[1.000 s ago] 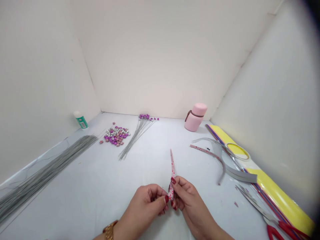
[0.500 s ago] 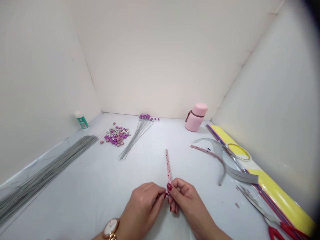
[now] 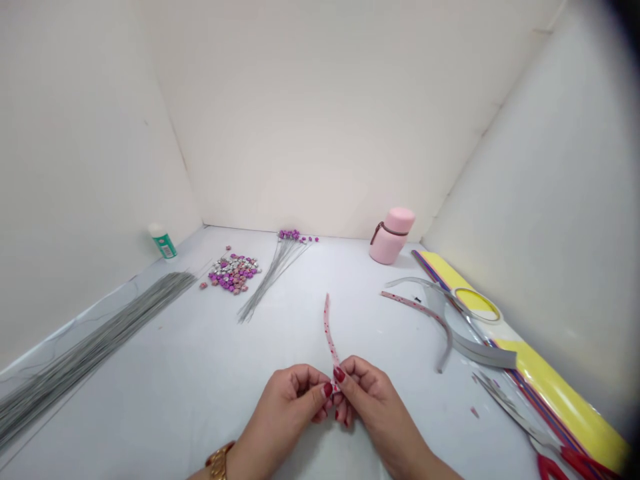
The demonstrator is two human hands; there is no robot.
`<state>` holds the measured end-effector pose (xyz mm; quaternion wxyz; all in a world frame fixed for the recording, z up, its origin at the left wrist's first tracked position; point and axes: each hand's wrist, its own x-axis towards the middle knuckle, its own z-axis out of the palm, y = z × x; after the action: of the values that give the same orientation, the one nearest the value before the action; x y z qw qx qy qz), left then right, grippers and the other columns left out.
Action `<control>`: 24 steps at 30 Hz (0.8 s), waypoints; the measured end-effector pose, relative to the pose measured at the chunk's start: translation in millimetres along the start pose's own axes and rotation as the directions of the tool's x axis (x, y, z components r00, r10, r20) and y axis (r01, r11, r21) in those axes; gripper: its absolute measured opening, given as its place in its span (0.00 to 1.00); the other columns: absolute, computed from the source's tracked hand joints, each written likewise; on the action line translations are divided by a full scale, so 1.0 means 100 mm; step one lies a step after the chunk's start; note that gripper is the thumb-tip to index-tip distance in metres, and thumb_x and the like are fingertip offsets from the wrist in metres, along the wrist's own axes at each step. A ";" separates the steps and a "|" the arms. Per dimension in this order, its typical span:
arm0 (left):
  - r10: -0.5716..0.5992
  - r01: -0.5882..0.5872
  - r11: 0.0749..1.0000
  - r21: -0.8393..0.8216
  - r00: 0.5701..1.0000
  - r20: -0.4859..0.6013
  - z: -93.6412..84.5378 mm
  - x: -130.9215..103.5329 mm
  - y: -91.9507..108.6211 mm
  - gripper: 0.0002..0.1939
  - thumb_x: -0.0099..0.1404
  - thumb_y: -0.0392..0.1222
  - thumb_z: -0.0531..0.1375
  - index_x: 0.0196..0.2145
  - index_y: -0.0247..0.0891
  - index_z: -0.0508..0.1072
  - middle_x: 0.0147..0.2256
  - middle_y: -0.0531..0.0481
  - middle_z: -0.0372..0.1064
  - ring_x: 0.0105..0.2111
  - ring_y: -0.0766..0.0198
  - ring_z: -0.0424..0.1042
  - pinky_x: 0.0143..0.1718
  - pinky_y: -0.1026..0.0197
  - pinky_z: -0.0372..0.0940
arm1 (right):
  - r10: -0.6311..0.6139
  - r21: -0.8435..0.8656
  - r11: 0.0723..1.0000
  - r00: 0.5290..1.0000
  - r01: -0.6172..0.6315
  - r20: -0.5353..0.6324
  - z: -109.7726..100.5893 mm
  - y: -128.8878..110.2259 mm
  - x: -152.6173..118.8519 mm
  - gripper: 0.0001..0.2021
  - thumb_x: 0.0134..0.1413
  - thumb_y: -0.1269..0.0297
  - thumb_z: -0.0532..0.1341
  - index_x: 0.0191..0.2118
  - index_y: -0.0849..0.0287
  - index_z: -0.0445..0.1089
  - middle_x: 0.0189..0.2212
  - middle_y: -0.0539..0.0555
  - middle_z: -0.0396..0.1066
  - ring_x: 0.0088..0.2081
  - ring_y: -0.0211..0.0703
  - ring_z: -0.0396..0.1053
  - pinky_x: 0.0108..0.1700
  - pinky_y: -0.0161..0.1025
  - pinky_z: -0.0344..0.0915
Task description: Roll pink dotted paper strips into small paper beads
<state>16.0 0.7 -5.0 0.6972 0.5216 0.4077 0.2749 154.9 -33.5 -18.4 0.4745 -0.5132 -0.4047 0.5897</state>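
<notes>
A narrow pink paper strip with red spots runs up and away from my fingers, bowed a little to the left. Its near end is pinched in both hands, where it looks bent or folded over; the fingertips partly hide it. My left hand is closed on that end, thumb on top, with a gold watch band at the wrist. My right hand is closed on the strip just beside it, thumb pressing from above. Off to the right lies another spotted pink strip, curving toward a grey end.
At left lie a long bundle of grey wires and a pile of small folded stars. Wires with purple tips lie behind. A glue bottle, pink flask, tape ring, yellow sheet and red-handled scissors stand or lie around.
My left hand has rolled over so its thumb now presses on top of the strip's near end. The strip's far end has swung to the left and bows more.
</notes>
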 end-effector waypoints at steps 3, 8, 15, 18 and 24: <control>-0.009 0.009 1.000 -0.004 1.000 0.010 0.00 0.00 -0.01 0.07 0.54 0.38 0.56 0.23 0.32 0.68 0.20 0.54 0.64 0.20 0.70 0.60 0.24 0.67 0.55 | -0.019 -0.042 0.999 1.000 0.019 -0.012 0.00 0.00 0.00 0.15 0.51 0.54 0.57 0.26 0.62 0.60 0.17 0.48 0.65 0.17 0.30 0.60 0.19 0.27 0.55; -0.032 0.035 0.999 -0.041 0.997 0.074 -0.02 0.03 -0.05 0.09 0.55 0.41 0.56 0.23 0.32 0.67 0.20 0.53 0.65 0.20 0.70 0.61 0.24 0.67 0.56 | -0.039 -0.100 0.994 0.999 0.035 -0.038 -0.01 0.00 -0.01 0.13 0.51 0.56 0.58 0.26 0.62 0.61 0.17 0.46 0.64 0.18 0.30 0.60 0.20 0.28 0.56; 0.064 -0.066 0.997 0.040 0.996 0.061 -0.03 -0.01 -0.07 0.11 0.59 0.43 0.53 0.24 0.32 0.67 0.22 0.51 0.66 0.22 0.68 0.61 0.25 0.67 0.56 | -0.034 -0.059 0.998 0.999 0.032 -0.029 -0.01 0.02 0.00 0.14 0.50 0.54 0.58 0.27 0.61 0.61 0.17 0.46 0.64 0.17 0.30 0.60 0.19 0.28 0.55; 0.079 -0.083 0.996 0.045 0.994 0.082 -0.03 -0.01 -0.10 0.13 0.60 0.44 0.52 0.26 0.32 0.68 0.23 0.51 0.67 0.23 0.68 0.61 0.26 0.66 0.57 | -0.018 -0.038 0.999 1.000 0.017 -0.021 -0.01 0.05 0.01 0.14 0.50 0.54 0.58 0.27 0.60 0.60 0.16 0.46 0.64 0.16 0.30 0.59 0.19 0.28 0.54; 0.108 -0.117 0.975 0.190 0.992 0.060 -0.02 -0.02 -0.02 0.13 0.59 0.45 0.53 0.24 0.34 0.68 0.22 0.51 0.67 0.24 0.66 0.62 0.27 0.65 0.57 | -0.037 -0.015 0.999 0.999 0.037 -0.027 -0.02 0.06 0.03 0.16 0.47 0.52 0.59 0.27 0.61 0.59 0.16 0.45 0.63 0.15 0.28 0.59 0.18 0.27 0.54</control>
<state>13.3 -1.1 -6.5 0.6365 0.6156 0.3849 0.2601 155.5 -31.9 -25.3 0.4871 -0.5171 -0.4117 0.5708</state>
